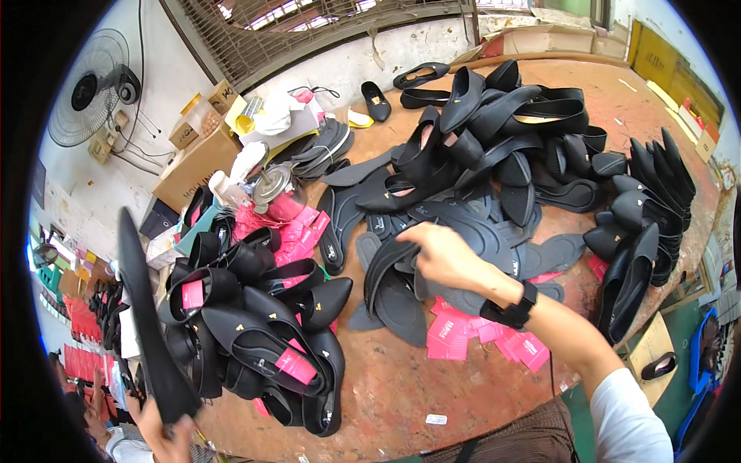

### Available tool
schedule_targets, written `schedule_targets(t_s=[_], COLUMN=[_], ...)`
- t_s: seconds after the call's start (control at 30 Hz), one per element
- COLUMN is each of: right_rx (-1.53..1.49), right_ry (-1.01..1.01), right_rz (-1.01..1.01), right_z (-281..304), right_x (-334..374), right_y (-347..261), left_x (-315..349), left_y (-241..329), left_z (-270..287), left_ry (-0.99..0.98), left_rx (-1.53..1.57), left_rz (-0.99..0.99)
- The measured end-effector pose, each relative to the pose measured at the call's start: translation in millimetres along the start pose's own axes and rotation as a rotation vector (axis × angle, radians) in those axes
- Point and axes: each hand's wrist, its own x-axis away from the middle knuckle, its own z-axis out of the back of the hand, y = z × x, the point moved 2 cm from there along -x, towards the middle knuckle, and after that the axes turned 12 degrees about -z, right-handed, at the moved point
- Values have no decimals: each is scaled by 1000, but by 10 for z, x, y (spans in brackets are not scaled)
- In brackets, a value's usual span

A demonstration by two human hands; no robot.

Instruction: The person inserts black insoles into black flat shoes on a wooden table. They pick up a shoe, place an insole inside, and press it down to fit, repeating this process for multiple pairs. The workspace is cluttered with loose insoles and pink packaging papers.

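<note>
My left hand, low at the left edge, is closed on the heel end of a black pointed flat shoe whose toe points up. Over the middle of the table my right hand, wearing a black wristband, has its fingers closed at the upper end of a bent dark insole. Its fingertips are partly hidden. Grey insoles lie in a loose pile under and behind that hand. Pink cards are scattered below the wrist.
A heap of black flats, some with pink cards, stands at left. More black shoes are piled at the back, with a row at right. Boxes and a fan stand back left. Another person is at far left.
</note>
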Motion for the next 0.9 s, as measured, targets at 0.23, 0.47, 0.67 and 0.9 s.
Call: schedule_targets(t_s=[0.23,0.47,0.67,0.9], right_rx=[639,31,-216,156], right_ry=[-319,302,734,292], right_rz=[363,502,232,562], right_z=[-806,269,706,804], right_x=[-534,-356,225,245], right_y=[81,156,575,335], left_x=[-1116,-2563,-3163,-2755], left_y=[-1334,1383,2307,2438], left_z=[-767,-2655,-4379,-3862], left_ry=[-36,-85,-306,-270], left_rx=[-648,60,263,265], left_rz=[-51,-563,-641,-462])
